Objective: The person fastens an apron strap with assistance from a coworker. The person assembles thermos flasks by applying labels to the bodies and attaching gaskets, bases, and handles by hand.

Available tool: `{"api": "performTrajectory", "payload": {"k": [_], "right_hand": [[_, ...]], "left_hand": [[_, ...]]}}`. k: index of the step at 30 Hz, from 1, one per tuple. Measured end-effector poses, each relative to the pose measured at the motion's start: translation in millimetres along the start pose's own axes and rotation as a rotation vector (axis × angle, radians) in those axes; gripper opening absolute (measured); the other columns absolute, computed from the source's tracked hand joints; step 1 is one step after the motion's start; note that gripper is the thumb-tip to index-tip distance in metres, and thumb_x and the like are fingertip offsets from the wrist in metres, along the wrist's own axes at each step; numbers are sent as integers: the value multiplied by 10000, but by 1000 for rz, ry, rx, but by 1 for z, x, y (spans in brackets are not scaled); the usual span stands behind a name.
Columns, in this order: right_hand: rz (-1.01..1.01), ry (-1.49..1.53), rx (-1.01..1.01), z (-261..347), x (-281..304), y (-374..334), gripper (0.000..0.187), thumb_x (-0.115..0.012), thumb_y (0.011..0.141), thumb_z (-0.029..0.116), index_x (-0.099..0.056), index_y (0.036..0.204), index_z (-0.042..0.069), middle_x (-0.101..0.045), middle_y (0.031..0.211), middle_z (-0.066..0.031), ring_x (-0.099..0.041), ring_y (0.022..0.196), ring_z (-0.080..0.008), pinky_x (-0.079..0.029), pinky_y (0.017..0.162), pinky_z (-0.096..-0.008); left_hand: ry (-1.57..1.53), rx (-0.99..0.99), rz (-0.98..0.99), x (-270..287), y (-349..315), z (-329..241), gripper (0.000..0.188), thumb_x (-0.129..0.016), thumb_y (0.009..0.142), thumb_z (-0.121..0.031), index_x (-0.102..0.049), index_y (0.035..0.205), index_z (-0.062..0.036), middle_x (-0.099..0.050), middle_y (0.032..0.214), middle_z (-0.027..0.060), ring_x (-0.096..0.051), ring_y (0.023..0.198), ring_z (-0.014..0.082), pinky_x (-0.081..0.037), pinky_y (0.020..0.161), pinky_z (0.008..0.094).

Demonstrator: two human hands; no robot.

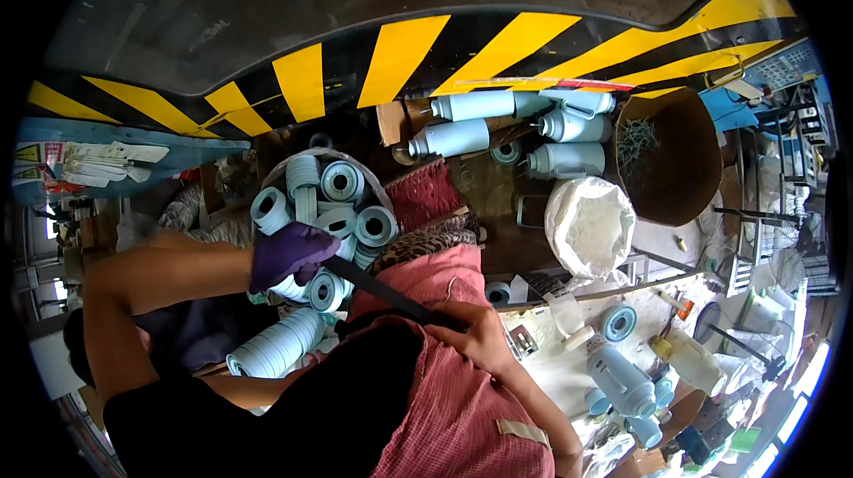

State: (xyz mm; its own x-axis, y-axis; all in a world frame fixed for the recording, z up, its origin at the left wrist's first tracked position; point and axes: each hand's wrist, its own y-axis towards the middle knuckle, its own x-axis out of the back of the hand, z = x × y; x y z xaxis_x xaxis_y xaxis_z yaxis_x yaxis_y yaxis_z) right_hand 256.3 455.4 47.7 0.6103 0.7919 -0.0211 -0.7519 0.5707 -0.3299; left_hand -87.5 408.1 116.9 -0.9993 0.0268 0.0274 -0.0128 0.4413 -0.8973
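My left hand [291,256], in a purple glove, is closed around one end of a dark band that looks like a strap [378,285]. The strap runs taut down to my right hand [475,336], which is bare and has its fingers curled on the other end. It crosses in front of a pink checked apron [458,420] worn over black clothing. Just beyond the gloved hand sits a round container [378,183] heaped with pale blue ring-shaped plastic parts [342,181]. A stack of similar rings [277,345] lies nearer, to the left.
Pale blue flask-shaped bodies [569,161] lie ahead, below a black-and-yellow striped machine edge [391,56]. A white sack [591,229] and a brown bin [680,180] stand right. Another blue flask body [624,380] lies on the worktable [542,362]. A person's dark clothing [200,331] shows left.
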Motion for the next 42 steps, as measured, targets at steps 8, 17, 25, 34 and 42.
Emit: {"api": "performTrajectory", "payload": {"k": [8, 17, 25, 34, 42], "right_hand": [[-88, 202, -84, -11, -12, -3, 365, -822, 831, 124, -696, 1130, -41, -717, 905, -62, -631, 803, -97, -520, 756, -278], [-114, 223, -92, 10, -18, 13, 326, -839, 820, 158, -713, 1047, -40, -680, 847, -17, -582, 780, -72, -485, 708, -259], [-93, 264, -156, 5, -16, 0, 335, -812, 846, 133, -712, 1131, -11, -656, 808, 15, -551, 741, -60, -471, 681, -254], [-82, 347, -102, -9, -20, -1, 437, -807, 848, 124, -674, 1242, -9, -725, 1121, -110, -650, 1018, -130, -505, 930, -285], [-259, 737, -277, -38, -19, -34, 306, -522, 1049, 121, -606, 1294, -42, -710, 1120, -86, -653, 1030, -141, -501, 926, -274]], "left_hand": [[-616, 18, 134, -55, 7, -50, 379, -408, 1083, -423, -539, 957, -90, -552, 805, 23, -653, 907, 232, -521, 923, 407], [-492, -313, 355, -44, 50, -58, 368, -395, 1084, -403, -422, 842, -127, -387, 683, 1, -513, 678, 206, -520, 873, 479], [-176, -316, 203, -29, 39, -57, 390, -435, 1044, -404, -391, 748, -153, -299, 589, -41, -396, 499, 134, -538, 712, 434], [-56, 76, 322, 16, 61, -7, 371, -662, 946, -209, -500, 1243, -56, -663, 948, 105, -657, 818, 195, -545, 782, 356], [935, -1096, 170, -48, 83, -21, 156, -695, 866, -276, -718, 856, -122, -679, 928, 30, -636, 917, 274, -496, 787, 397]]}}
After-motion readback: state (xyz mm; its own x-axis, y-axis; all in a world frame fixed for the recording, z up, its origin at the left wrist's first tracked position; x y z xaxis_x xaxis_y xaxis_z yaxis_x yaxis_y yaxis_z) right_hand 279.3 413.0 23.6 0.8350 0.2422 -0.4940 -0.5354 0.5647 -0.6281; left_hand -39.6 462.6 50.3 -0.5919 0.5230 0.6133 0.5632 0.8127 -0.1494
